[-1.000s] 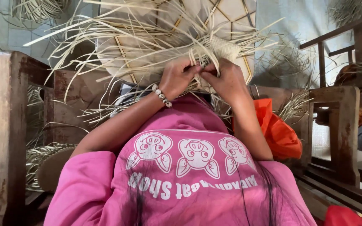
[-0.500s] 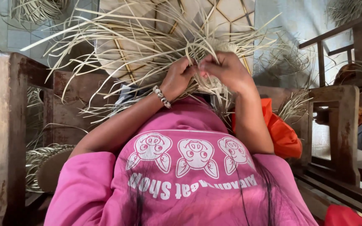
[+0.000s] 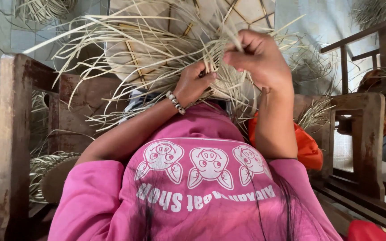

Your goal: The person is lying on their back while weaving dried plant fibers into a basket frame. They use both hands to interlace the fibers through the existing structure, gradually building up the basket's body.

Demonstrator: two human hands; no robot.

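A weathered brown wooden chair frame [image 3: 12, 134] surrounds the person, its arm posts standing at both sides. Across the lap spreads a bright pink cotton shirt printed with white cartoon pigs [image 3: 202, 192]. Above it, resting against the knees, lies a pale woven straw piece with long loose dried-grass strands [image 3: 157, 58] fanning out in all directions. An orange cloth bundle [image 3: 307, 149] sits just beside the right forearm, and a flat round coil of plaited straw [image 3: 52, 174] lies low on the left, by the chair.

The right hand [image 3: 258, 58] is raised over the weave, fingers curled shut and pinching what looks like a few strands, though the grip is partly hidden. The left hand [image 3: 193, 82], wearing a white beaded bracelet [image 3: 175, 102], presses against the woven edge, fingers bent closed on the straw.
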